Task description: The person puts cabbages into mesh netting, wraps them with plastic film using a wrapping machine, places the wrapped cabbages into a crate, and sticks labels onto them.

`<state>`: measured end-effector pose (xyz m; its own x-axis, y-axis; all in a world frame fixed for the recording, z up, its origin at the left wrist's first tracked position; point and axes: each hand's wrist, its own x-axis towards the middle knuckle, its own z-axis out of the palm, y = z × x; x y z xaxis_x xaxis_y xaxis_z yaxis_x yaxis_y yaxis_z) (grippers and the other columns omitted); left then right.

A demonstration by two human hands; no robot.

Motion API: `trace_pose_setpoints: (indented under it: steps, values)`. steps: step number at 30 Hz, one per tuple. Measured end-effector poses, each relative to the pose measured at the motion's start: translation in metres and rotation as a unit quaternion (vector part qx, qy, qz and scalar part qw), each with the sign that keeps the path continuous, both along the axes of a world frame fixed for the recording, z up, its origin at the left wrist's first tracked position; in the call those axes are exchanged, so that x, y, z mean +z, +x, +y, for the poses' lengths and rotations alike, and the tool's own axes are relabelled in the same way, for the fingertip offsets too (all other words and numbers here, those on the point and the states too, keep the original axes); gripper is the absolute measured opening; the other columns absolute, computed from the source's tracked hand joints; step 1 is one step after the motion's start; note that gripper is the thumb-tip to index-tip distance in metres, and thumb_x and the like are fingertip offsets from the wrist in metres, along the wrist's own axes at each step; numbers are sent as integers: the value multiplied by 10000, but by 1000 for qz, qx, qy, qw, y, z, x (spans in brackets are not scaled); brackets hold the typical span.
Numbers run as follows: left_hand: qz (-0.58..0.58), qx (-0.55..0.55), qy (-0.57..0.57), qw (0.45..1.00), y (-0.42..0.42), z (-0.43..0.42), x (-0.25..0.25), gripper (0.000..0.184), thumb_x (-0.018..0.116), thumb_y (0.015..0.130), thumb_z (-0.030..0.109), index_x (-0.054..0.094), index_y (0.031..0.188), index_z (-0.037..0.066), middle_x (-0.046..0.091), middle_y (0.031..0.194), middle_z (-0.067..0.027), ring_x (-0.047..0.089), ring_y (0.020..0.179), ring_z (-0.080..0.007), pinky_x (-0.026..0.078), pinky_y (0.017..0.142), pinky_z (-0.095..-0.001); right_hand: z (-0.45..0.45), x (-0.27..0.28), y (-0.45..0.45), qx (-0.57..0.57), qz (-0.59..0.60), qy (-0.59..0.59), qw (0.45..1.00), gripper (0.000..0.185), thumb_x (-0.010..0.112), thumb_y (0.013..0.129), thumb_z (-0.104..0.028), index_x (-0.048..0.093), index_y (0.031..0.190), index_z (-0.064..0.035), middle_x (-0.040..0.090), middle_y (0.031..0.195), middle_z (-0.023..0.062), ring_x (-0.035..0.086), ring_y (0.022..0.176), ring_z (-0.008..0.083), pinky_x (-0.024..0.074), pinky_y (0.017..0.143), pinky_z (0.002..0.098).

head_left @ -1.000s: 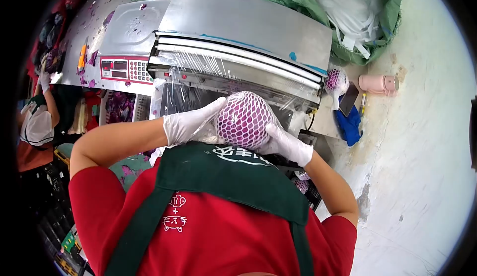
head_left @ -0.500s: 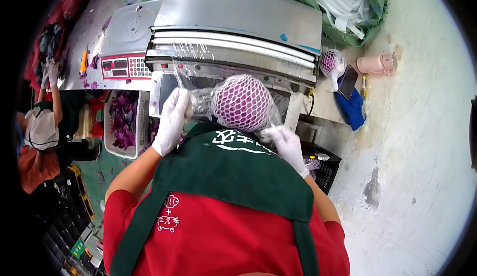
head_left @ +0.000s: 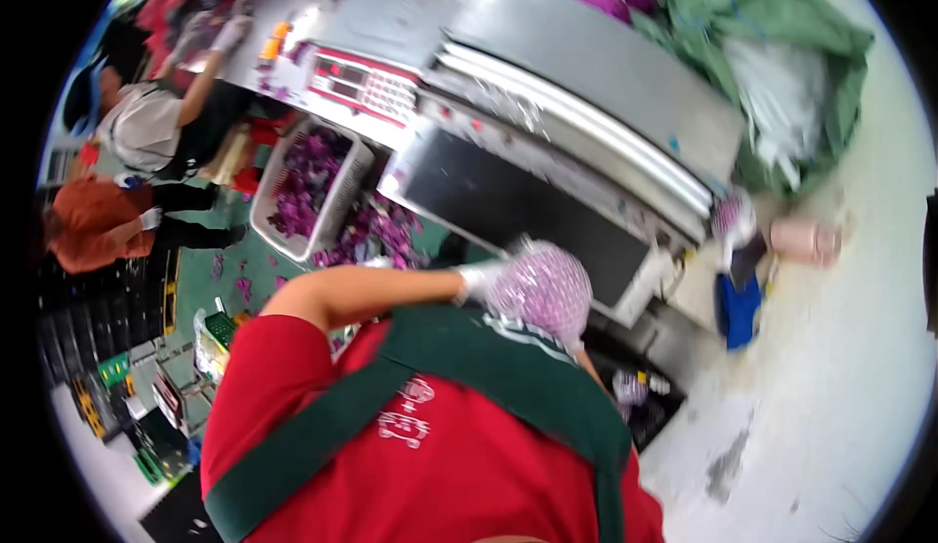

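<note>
Watching through the head camera, I find the wrapped purple cabbage [head_left: 542, 294] at the top of the green apron [head_left: 567, 401], just in front of the machine's black plate [head_left: 508, 211]. It shows a pale net and shiny film, both blurred. My left hand [head_left: 479, 282], in a white glove, touches its left side; the fingers are smeared and partly hidden, so I cannot tell whether they are spread or pressed together. Only a sliver of my right hand [head_left: 576, 346] shows beneath the cabbage, and its fingers I cannot read either. Near that side, a black crate [head_left: 655, 431] holds a wrapped bundle [head_left: 628, 389]. Off to the left, a white basket [head_left: 347, 191] contains purple leaves [head_left: 311, 176]. On the far right, a pink bottle [head_left: 806, 240] lies near a blue cloth [head_left: 738, 310].
</note>
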<state>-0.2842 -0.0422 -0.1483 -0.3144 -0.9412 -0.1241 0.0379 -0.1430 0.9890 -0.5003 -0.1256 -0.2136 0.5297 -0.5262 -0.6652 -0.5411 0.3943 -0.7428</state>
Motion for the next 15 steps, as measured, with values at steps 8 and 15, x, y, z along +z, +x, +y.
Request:
trace_pose_setpoints:
  steps: [8,15]
  values:
    - [-322,206,-55,922,32,-22,108,210,526,877,295,637,945,131,656,783,-82,643,727,-276,476,677,-365,-1,94,73,-38,13,73,996,289,559,913,-209,585,1142,-36,613,1045,134,592,976,226,463,860,349]
    - [153,-33,-94,983,96,-34,223,169,576,904,205,607,922,40,600,995,-84,570,995,-199,433,903,-350,26,181,126,62,-113,-29,991,349,583,896,-195,556,1195,-18,593,1125,139,569,1061,224,435,932,339]
